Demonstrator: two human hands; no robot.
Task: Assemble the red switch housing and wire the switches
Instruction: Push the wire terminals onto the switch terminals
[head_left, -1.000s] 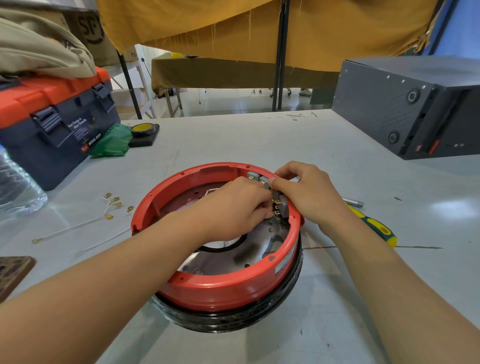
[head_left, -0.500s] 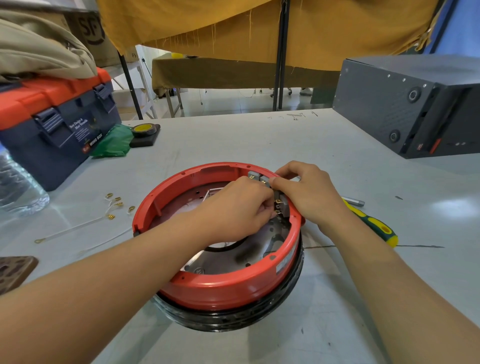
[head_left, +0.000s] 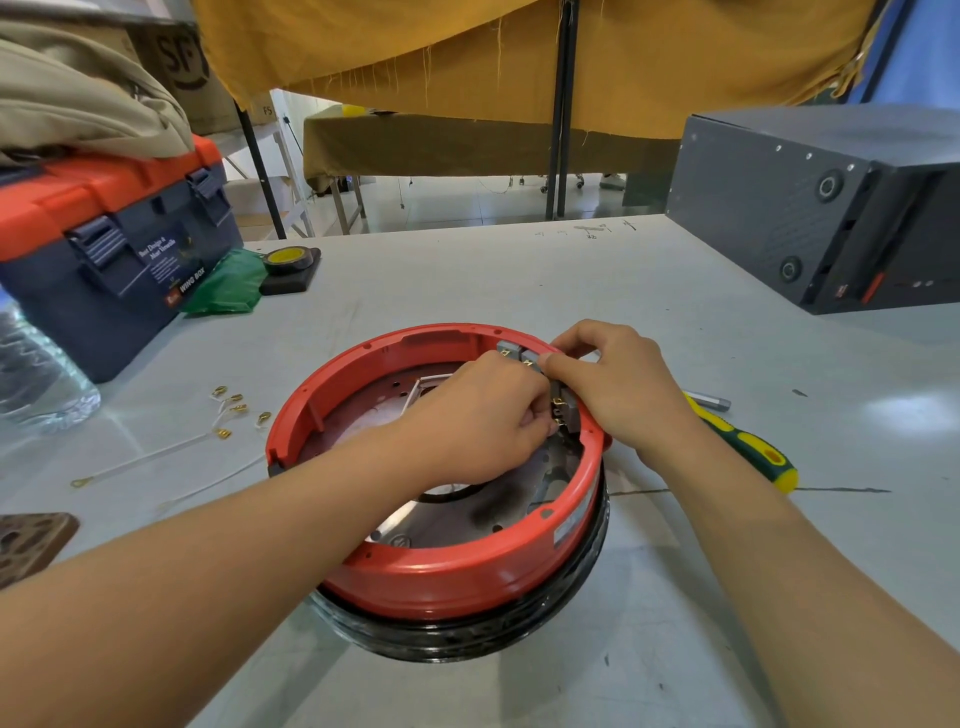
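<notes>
The round red switch housing (head_left: 447, 571) sits on a black ring in the middle of the grey table (head_left: 467, 270). Grey switches (head_left: 566, 410) with brass terminals are set along its far-right inner rim. My left hand (head_left: 478, 415) reaches inside the housing, and its curled fingertips pinch something small at the switch terminals; what it pinches is hidden. My right hand (head_left: 618, 384) curls over the outside of the rim and grips the switches from behind. Thin pale wires with brass terminals (head_left: 234, 410) lie on the table left of the housing.
A yellow-green screwdriver (head_left: 748, 447) lies right of the housing, partly under my right wrist. A blue toolbox with an orange lid (head_left: 104, 244), green cloth and a tape roll (head_left: 291, 257) stand at the back left. A dark grey case (head_left: 810, 208) sits at the back right.
</notes>
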